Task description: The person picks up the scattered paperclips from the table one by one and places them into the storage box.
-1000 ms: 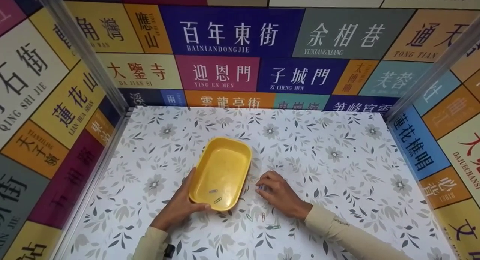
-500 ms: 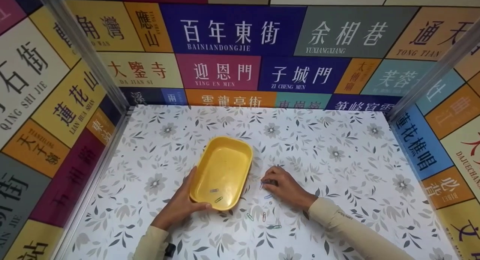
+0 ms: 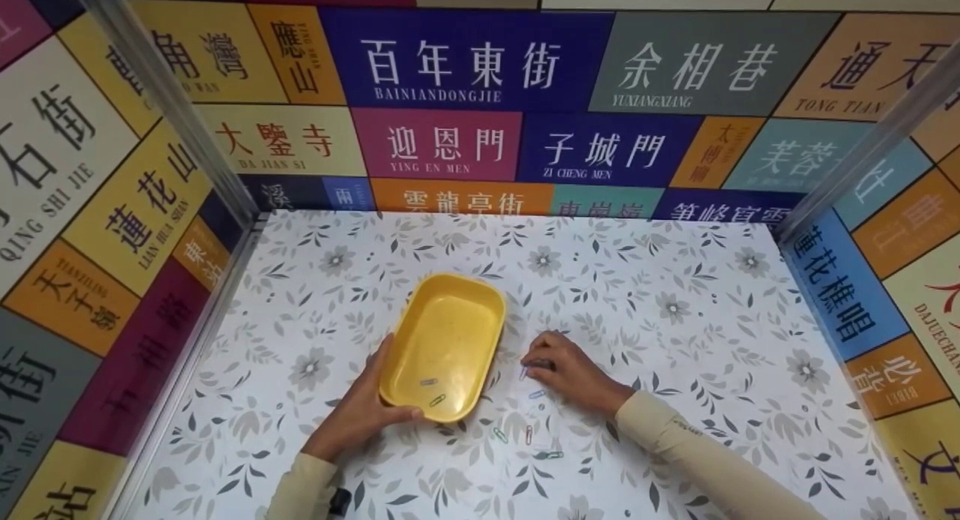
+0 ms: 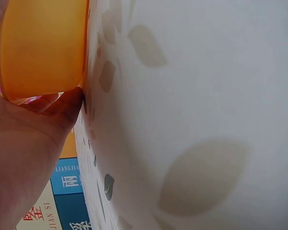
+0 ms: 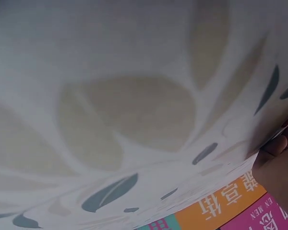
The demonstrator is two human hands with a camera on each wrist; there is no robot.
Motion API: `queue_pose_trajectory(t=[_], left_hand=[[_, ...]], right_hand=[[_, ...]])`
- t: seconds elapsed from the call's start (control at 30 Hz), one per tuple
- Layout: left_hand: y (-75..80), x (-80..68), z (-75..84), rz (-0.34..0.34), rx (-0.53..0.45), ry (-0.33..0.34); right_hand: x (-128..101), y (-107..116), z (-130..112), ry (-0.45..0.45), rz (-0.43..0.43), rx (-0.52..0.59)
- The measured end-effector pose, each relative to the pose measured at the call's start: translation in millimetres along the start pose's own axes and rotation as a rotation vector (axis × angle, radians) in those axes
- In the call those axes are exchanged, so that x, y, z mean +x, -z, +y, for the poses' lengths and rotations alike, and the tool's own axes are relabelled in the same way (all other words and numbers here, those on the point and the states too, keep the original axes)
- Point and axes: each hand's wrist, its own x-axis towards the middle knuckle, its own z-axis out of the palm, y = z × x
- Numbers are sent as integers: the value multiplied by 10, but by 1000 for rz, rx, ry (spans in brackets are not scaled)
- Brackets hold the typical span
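Observation:
My left hand (image 3: 358,411) holds a yellow tray (image 3: 491,280) by its left side and near corner, thumb on the near rim. In the left wrist view, the palm and fingers lie against the orange-looking tray wall (image 4: 43,48). Inside the tray are a purplish paper clip (image 3: 427,382) and a green paper clip (image 3: 438,400). Right of the tray, my right hand (image 3: 574,374) is low over the table, its fingertips pinching a small bluish-purple paper clip (image 3: 523,371), mostly hidden by the fingers. Just below that hand lies a blue paper clip (image 3: 536,394).
Nearer on the flower-patterned table (image 3: 300,445) lie a green paper clip (image 3: 500,434), a red paper clip (image 3: 529,434) and another green paper clip (image 3: 553,455). Printed panels (image 3: 435,145) rise behind and on both sides of the table.
My right hand has shifted slightly right, away from the tray, then stayed nearly still. The blue paper clip below it has come into sight. My left hand and the tray have hardly moved.

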Motion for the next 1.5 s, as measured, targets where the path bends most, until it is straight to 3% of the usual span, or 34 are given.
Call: queue_pose_trajectory(t=[0.2,0.7,0.97,1.5], left_hand=[[-20,4,-3,2,-52,20],[-38,-53,-8,0,-24,29],[-40,-6,-13,-9,-33,17],[-8,-7,21,-12,-42,63]], right_hand=[[-6,16,-8,5,-25,-18],[-32,-40,-20,46,-7,-55],[-34,-10,-95,17,24,-46],[22,112,-303,115,99,-50]])
